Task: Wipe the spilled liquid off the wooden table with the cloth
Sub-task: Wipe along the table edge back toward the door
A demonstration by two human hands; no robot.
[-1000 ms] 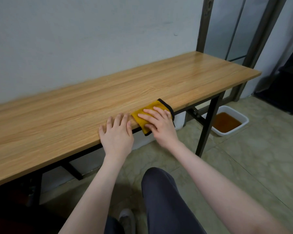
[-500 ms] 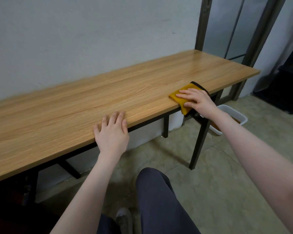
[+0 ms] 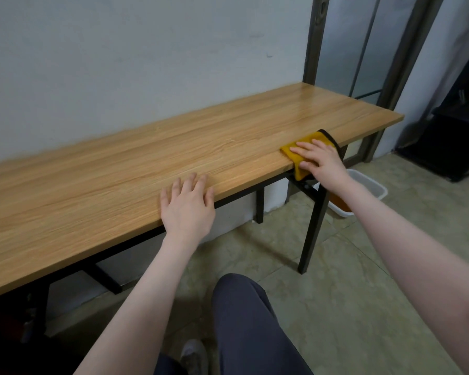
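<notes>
The left hand [image 3: 188,209] lies flat with fingers spread on the table [image 3: 119,169]; the right hand [image 3: 318,158] presses straight fingers onto the cloth [image 3: 298,155] under its palm. Wiping well likely means even pressure and overlapping strokes. The cloth is folded, mustard yellow, black-edged, and drooping over the near edge.
</notes>
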